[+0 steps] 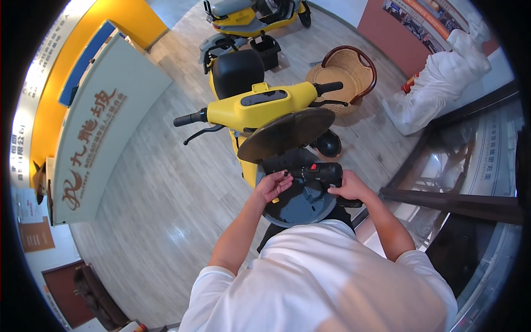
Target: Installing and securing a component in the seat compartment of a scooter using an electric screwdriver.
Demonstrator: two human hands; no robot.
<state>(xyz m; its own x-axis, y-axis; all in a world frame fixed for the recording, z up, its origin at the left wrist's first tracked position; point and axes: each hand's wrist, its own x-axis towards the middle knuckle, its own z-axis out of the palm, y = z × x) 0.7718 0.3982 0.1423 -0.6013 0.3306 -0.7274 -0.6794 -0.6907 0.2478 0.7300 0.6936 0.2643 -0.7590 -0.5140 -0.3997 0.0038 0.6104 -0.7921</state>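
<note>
In front of me stands a yellow scooter [229,110] with its handlebars facing me. My right hand [352,186] is wrapped round the grip of a black cordless drill [323,172] with a red switch, its nose pointing left. At that nose my left hand [273,186] has thumb and fingertips pinched together; a small dark tip shows there, too small to name. Below the drill lies a round grey front cover [287,220], its hollow inside facing up. A dark oval panel [287,134] tilts out beneath the handlebars.
A woven wicker chair [343,74] stands beyond the right handlebar, and a white statue [442,77] farther right. Another yellow scooter [251,22] is parked behind. A curved white reception desk [124,110] is on the left, and a dark-framed glass case [453,203] on the near right.
</note>
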